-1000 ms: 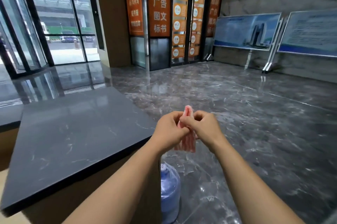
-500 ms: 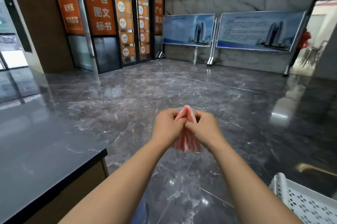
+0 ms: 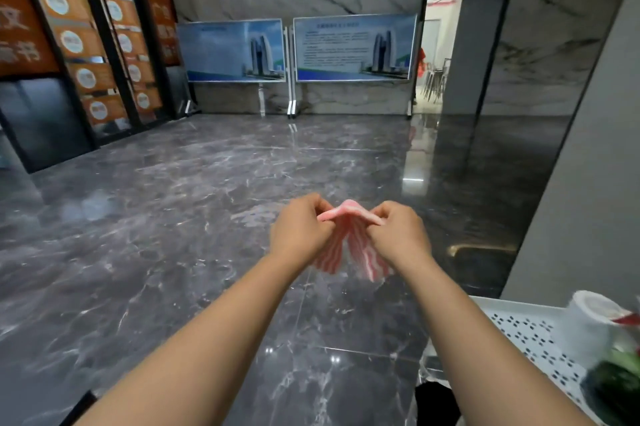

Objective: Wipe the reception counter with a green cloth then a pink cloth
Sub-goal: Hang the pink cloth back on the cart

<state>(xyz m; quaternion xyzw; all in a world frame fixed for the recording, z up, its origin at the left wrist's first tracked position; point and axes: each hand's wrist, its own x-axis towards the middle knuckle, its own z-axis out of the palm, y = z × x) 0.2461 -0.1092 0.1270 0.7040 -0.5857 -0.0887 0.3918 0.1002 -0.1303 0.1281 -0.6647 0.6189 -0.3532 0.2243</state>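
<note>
Pink-and-white striped soft cloth (image 3: 346, 212) is pinched along its upper edge by both hands. The left hand (image 3: 301, 235) and the right hand (image 3: 398, 235) each curl thumb and fingers tight on one end of that edge. The hands are near each other at chest height with both arms stretched forward. The short span between them bows upward, so the cloth is slack, not pulled taut. This looks like a grip for opening or refolding the cloth into a pad before wiping, not a wiping grip.

The held edge runs side to side, from one hand to the other. Below it the cloth drops in two loose folds, one under each hand. Its stripes and its long axis point down toward the glossy dark marble floor (image 3: 207, 217). It hangs in the air and touches nothing else.

The reception counter is not plainly in view, so the cloth is off its work surface. At lower right a white perforated plastic basket (image 3: 519, 332) holds a white roll (image 3: 588, 318) and a dark green bundle (image 3: 616, 387). I cannot tell whether that bundle is the green cloth.
</note>
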